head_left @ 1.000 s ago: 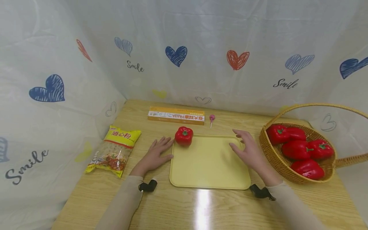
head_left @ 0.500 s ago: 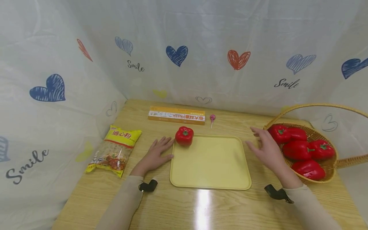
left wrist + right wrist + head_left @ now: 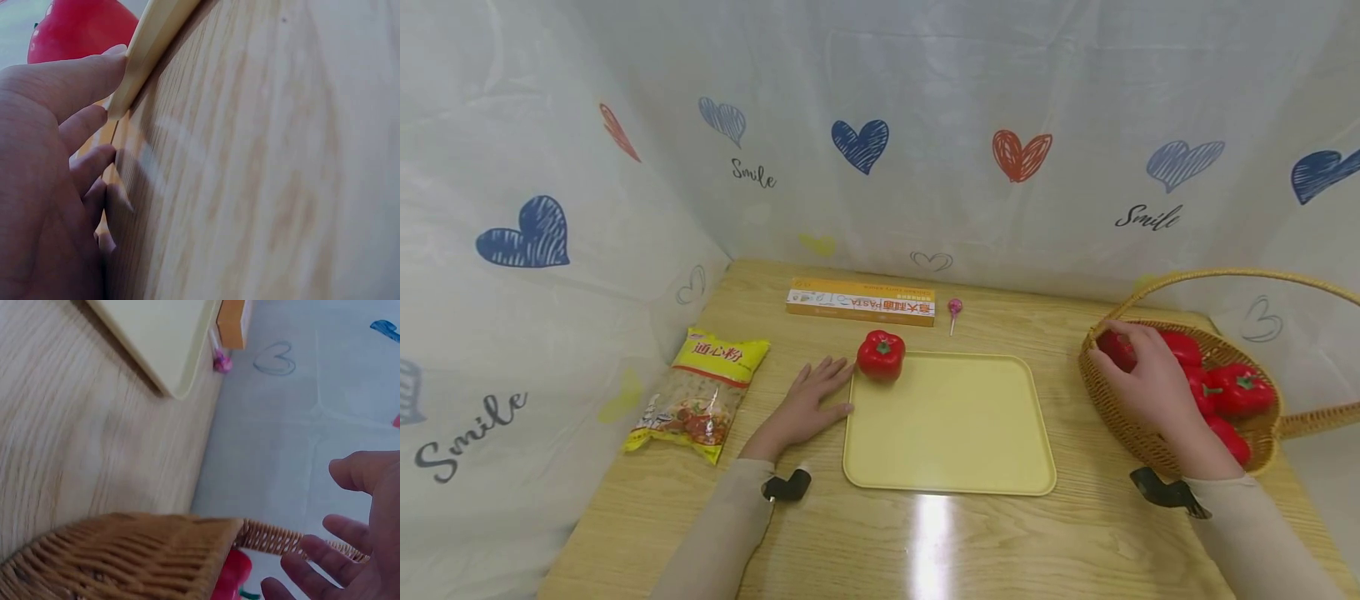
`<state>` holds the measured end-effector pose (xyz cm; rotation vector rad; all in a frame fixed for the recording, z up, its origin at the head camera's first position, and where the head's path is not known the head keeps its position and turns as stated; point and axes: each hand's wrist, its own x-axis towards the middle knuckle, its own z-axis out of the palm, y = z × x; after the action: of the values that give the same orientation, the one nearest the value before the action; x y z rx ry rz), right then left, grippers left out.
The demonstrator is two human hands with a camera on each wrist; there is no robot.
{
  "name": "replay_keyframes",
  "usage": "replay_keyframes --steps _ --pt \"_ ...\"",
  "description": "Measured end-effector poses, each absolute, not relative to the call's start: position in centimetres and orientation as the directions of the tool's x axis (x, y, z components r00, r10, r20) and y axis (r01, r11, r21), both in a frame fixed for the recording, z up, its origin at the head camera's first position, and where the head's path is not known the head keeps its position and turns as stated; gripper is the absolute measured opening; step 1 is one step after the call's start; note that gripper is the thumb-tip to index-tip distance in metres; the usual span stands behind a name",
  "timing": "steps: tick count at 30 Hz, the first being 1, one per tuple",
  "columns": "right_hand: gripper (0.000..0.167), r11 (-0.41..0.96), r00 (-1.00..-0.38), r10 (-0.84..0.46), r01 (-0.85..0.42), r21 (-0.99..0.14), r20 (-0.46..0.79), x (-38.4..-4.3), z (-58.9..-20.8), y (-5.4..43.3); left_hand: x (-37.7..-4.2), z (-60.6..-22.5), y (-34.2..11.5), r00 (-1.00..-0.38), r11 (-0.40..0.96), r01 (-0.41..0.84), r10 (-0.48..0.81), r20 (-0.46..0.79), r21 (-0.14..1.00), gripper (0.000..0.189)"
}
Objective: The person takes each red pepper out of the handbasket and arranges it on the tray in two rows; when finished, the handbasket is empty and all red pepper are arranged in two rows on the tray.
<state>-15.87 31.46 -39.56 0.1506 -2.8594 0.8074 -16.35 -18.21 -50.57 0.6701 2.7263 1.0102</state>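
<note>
My left hand [image 3: 805, 408] lies with spread fingers on the table, its thumb at the left edge of a yellow tray [image 3: 951, 425]. A red bell pepper [image 3: 880, 357] stands at the tray's far left corner. On the right is a wicker basket [image 3: 1108, 408] holding several more red bell peppers [image 3: 1242, 390]. Over the basket's left rim hovers my right hand [image 3: 1153, 387], above a pepper [image 3: 1118, 350] that it partly hides. In the right wrist view its fingers [image 3: 331, 559] are apart and loosely bent, with nothing between them, close to a pepper [image 3: 231, 575].
A yellow-topped bag of macaroni [image 3: 700, 392] lies to the left of my left hand. Behind the tray are an orange pasta box [image 3: 860, 302] and a pink lollipop [image 3: 954, 307]. The basket's tall handle [image 3: 1225, 273] arches up behind my right hand. A heart-printed curtain borders the table.
My right hand has moved right, from over the tray's right side to over the basket and its peppers. The left hand and the pepper at the tray's corner have stayed put.
</note>
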Motion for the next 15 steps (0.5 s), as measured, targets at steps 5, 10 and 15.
replay_keyframes --steps 5,10,15 --pt "0.057 0.87 -0.978 -0.04 -0.134 -0.475 0.203 -16.4 -39.5 32.8 -16.3 -50.5 -18.2 -0.888 0.667 0.35 0.46 0.006 0.658 0.069" --pt "0.051 0.868 -0.981 -0.005 -0.101 -0.486 0.196 -16.9 -39.8 33.8 -16.4 -50.6 -18.2 -0.889 0.68 0.342 0.457 -0.011 0.649 0.069" --pt "0.054 0.872 -0.985 0.01 -0.075 -0.484 0.171 -17.2 -39.9 34.4 -16.4 -50.7 -18.2 -0.89 0.68 0.341 0.457 -0.011 0.65 0.069"
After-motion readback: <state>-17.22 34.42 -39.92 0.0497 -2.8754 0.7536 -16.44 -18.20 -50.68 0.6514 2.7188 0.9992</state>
